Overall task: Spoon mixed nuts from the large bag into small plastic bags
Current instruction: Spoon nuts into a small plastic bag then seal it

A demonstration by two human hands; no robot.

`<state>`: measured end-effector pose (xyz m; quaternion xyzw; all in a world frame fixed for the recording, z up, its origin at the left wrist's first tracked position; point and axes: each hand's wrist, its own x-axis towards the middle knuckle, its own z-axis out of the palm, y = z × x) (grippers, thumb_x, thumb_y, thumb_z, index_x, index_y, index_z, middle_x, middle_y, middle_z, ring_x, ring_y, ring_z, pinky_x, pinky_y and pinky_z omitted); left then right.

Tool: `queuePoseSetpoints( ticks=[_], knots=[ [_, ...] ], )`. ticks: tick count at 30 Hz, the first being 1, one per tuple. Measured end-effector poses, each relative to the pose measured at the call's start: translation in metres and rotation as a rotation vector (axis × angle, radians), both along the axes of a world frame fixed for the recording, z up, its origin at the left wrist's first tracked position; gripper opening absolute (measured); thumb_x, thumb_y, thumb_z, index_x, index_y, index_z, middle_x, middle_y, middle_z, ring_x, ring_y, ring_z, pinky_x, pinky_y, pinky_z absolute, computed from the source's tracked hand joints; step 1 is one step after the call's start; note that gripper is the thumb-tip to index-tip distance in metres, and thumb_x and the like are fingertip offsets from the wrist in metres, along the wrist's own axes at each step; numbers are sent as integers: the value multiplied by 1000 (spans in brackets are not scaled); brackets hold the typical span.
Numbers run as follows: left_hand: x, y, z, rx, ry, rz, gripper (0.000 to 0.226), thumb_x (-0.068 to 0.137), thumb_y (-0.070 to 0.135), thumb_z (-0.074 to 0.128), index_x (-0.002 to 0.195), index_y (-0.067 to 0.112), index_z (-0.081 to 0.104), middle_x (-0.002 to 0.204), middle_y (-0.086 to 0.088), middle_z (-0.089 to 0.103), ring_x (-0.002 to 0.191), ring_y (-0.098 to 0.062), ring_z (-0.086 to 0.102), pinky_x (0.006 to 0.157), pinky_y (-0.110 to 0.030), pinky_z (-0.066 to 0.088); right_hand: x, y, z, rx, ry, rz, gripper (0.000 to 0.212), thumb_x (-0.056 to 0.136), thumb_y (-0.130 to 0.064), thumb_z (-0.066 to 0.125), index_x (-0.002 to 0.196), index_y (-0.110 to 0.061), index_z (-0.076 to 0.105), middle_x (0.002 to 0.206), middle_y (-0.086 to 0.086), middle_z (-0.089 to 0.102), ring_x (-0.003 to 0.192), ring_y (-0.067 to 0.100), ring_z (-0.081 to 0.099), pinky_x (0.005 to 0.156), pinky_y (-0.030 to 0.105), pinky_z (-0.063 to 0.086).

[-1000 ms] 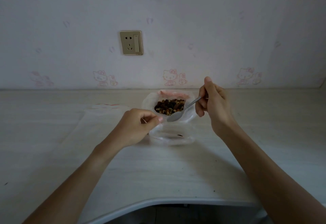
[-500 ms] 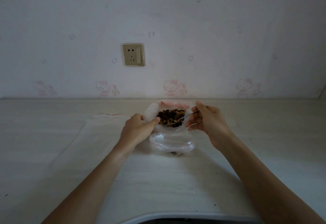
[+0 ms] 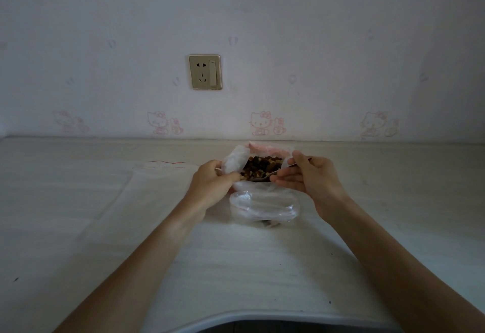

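Flat bags (image 3: 162, 167): clear plastic with a thin red line, lying flat on the table (image 3: 78, 227) at the left, well apart from the person's near edge.
Left hand (image 3: 210, 185): fingers curled, pinching the left rim of the large bag, which folds outward over the fingertips.
Large bag (image 3: 236, 161): stands open near the wall, pale plastic with a pink strip along its far rim.
Mixed nuts (image 3: 262, 166): dark and tan pieces filling the large bag's mouth.
Spoon (image 3: 266, 176): thin metal; its bowl dips into the near edge of the nuts, though it is too small and dim to tell whether it carries any.
Small bag (image 3: 263, 205): clear, crumpled open, just in front of the large bag and between the two wrists; a few dark bits seem to lie at its bottom.
Right hand (image 3: 308, 175): grips the spoon handle between thumb and fingers, the other fingers stretched toward the bag.
Wall socket (image 3: 205, 72): beige plate on the wall above.
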<state>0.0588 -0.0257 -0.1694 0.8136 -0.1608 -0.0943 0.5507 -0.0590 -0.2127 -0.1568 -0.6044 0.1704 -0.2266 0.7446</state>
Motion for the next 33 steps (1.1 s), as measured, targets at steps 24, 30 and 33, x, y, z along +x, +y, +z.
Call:
queuePoseSetpoints(
  ticks=[24,30,33],
  knots=[
    [1,-1,-6,-105,11,-66,14,88,24,74,102,20,74,92,-5,79,86,-24,76,76,-37,58,8,7,-7,79,6,46,32,110,-19,47,107,9,62,84,25,76,84,37,78,68,32,65],
    [1,-1,-6,-139,38,-72,19,91,34,74,104,21,75,90,-1,80,84,-22,78,80,-37,60,6,10,-7,87,-12,55,33,110,-19,47,102,7,66,88,26,76,83,35,78,68,30,65],
    [-1,0,-7,-145,45,-82,17,92,35,73,103,22,76,87,0,80,83,-21,78,76,-34,59,7,11,-9,95,-7,63,31,109,-17,48,107,9,66,91,26,77,86,33,79,70,28,64]
  ],
)
